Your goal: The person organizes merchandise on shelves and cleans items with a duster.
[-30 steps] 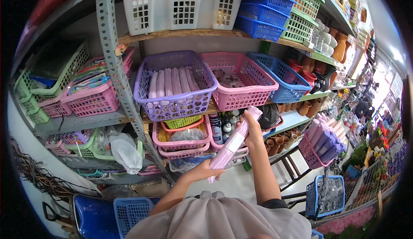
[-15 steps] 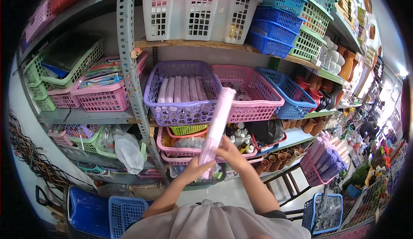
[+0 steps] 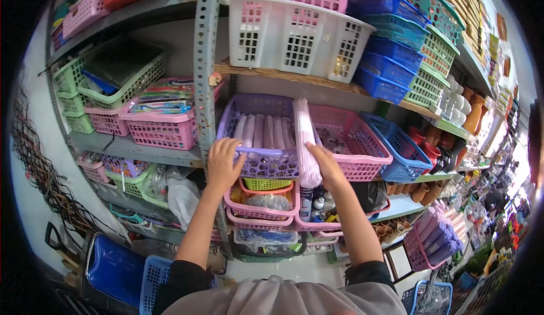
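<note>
shelving [image 3: 205,88]: bears purple basket [image 3: 272,166].
left hand [image 3: 224,167]: spread wide at basket corner; brace lightly.
right hand [image 3: 325,166]: holding pink bundle [image 3: 306,139]; squeeze gently, keep upright.

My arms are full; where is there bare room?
The blue seat looks bare, left of the low blue basket. A hand could probably pass above the rolls in the purple basket, under the wooden shelf. It is crowded towards the pink basket, where the right hand holds a bundle.
</note>
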Motion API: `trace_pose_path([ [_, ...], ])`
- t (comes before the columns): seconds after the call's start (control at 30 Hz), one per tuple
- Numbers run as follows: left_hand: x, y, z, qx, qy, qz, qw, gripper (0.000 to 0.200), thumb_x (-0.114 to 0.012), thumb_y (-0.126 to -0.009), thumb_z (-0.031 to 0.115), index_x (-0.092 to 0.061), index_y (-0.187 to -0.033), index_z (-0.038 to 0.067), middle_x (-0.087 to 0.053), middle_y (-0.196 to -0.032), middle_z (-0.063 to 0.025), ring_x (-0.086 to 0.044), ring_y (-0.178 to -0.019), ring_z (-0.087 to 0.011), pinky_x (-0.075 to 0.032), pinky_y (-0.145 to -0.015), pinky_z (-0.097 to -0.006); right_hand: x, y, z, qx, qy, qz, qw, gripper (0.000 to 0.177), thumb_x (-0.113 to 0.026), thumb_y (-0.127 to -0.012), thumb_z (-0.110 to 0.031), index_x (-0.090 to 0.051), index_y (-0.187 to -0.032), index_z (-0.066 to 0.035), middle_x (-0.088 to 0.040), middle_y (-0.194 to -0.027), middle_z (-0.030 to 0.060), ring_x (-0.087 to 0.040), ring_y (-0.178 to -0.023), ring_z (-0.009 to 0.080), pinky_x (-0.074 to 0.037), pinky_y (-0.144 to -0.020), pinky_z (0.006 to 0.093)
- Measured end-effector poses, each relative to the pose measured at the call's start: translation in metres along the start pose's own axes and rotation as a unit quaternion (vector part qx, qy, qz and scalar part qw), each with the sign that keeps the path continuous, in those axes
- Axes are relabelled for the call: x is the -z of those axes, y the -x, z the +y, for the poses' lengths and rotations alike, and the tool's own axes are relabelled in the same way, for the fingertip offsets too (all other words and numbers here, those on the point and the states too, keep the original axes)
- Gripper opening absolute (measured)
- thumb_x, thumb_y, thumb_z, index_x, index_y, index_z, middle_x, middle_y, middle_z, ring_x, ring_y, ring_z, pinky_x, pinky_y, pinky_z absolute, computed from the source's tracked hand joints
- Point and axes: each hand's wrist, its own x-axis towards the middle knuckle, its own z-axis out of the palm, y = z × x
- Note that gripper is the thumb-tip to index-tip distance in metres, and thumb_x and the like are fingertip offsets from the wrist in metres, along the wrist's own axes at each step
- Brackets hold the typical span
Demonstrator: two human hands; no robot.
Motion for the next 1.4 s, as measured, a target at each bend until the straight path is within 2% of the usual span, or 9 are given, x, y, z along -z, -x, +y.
trace_pose_path([
  [0.17, -0.013, 0.008, 0.005, 0.02, -0.017, 0.024, 0.999, 0.048, -0.067, -0.079, 0.03, -0.05, -0.113, 0.001, -0.051, -0.116, -0.0179, -0.042, -0.118, -0.0377, -0.029, -0.104, -0.0496, -0.026, -0.102, -0.014, 0.001, 0.01, -0.078, 0.997, 0.056, -0.065, -0.086, -0.036, -0.055, -0.116, 0.01, -0.064, -0.104, 0.0139, -0.062, -0.09, 0.0199, -0.049, -0.078, 0.0322],
  [0.33, -0.013, 0.01, 0.006, 0.032, -0.033, 0.022, 0.999, 0.058, -0.068, -0.078, 0.036, -0.047, -0.117, 0.0, -0.048, -0.121, -0.0188, -0.038, -0.124, -0.0382, -0.028, -0.106, -0.0499, -0.076, -0.174, -0.001, -0.091, 0.126, -0.074, 0.985, 0.03, -0.069, -0.081, -0.033, -0.064, -0.088, -0.004, -0.065, -0.074, 0.0063, -0.062, -0.062, 0.0181, -0.05, -0.056, 0.0335],
  [0.43, -0.014, 0.01, 0.006, 0.046, -0.042, 0.014, 0.998, 0.06, -0.068, -0.078, 0.039, -0.048, -0.117, -0.001, -0.047, -0.123, -0.0185, -0.037, -0.125, -0.0371, -0.028, -0.106, -0.0494, -0.103, -0.214, 0.019, -0.109, 0.24, -0.108, 0.959, 0.032, -0.068, -0.081, -0.039, -0.067, -0.091, -0.008, -0.066, -0.076, 0.0064, -0.064, -0.07, 0.0192, -0.053, -0.068, 0.041],
  [0.5, -0.015, 0.01, 0.005, 0.042, -0.03, 0.016, 0.999, 0.06, -0.069, -0.077, 0.039, -0.048, -0.117, -0.001, -0.047, -0.122, -0.0185, -0.037, -0.125, -0.037, -0.029, -0.106, -0.0485, -0.123, -0.227, 0.021, -0.096, 0.268, -0.134, 0.949, 0.05, -0.064, -0.083, -0.047, -0.063, -0.107, -0.004, -0.065, -0.097, 0.0158, -0.065, -0.085, 0.0252, -0.052, -0.078, 0.0448],
  [0.6, -0.017, 0.01, 0.003, 0.041, -0.04, 0.011, 0.998, 0.06, -0.07, -0.077, 0.039, -0.048, -0.116, 0.0, -0.046, -0.123, -0.0177, -0.036, -0.125, -0.037, -0.031, -0.105, -0.0476, -0.143, -0.253, 0.034, -0.222, 0.365, -0.175, 0.887, 0.079, -0.055, -0.085, -0.056, -0.037, -0.134, 0.004, -0.036, -0.139, 0.0245, -0.06, -0.104, 0.0389, -0.054, -0.076, 0.0521],
  [0.7, -0.017, 0.011, 0.003, 0.045, -0.039, 0.004, 0.998, 0.06, -0.07, -0.076, 0.039, -0.048, -0.116, 0.001, -0.045, -0.123, -0.017, -0.036, -0.125, -0.0364, -0.031, -0.104, -0.0474, -0.153, -0.267, 0.057, -0.228, 0.493, -0.304, 0.783, 0.078, -0.053, -0.086, -0.057, -0.035, -0.138, -0.001, -0.039, -0.139, 0.0207, -0.058, -0.105, 0.0398, -0.054, -0.075, 0.0513],
  [1.17, -0.019, 0.009, 0.003, 0.052, -0.054, 0.014, 0.997, 0.055, -0.073, -0.07, 0.029, -0.049, -0.112, 0.003, -0.047, -0.122, -0.0164, -0.04, -0.122, -0.036, -0.033, -0.102, -0.0475, -0.123, -0.345, 0.143, 0.127, 0.723, -0.289, 0.614, 0.068, -0.044, -0.088, -0.061, -0.069, -0.092, 0.002, -0.065, -0.095, 0.0269, -0.062, -0.096, 0.0377, -0.047, -0.082, 0.0442],
  [1.2, -0.019, 0.009, 0.002, 0.05, -0.057, 0.019, 0.997, 0.054, -0.073, -0.07, 0.029, -0.049, -0.111, 0.003, -0.047, -0.121, -0.0165, -0.04, -0.122, -0.0362, -0.033, -0.102, -0.0475, -0.149, -0.246, 0.052, 0.173, 0.76, -0.302, 0.549, 0.06, -0.048, -0.086, -0.056, -0.068, -0.101, -0.001, -0.064, -0.101, 0.0256, -0.061, -0.096, 0.0398, -0.046, -0.085, 0.0461],
  [1.4, -0.018, 0.008, 0.008, 0.063, -0.06, 0.021, 0.996, 0.053, -0.072, -0.072, 0.031, -0.048, -0.111, 0.002, -0.047, -0.121, -0.018, -0.04, -0.122, -0.0376, -0.033, -0.101, -0.0485, -0.105, -0.135, -0.008, 0.226, 0.635, -0.17, 0.719, 0.042, -0.058, -0.083, -0.042, -0.066, -0.105, -0.007, -0.067, -0.1, 0.0169, -0.064, -0.093, 0.0349, -0.049, -0.082, 0.0436],
])
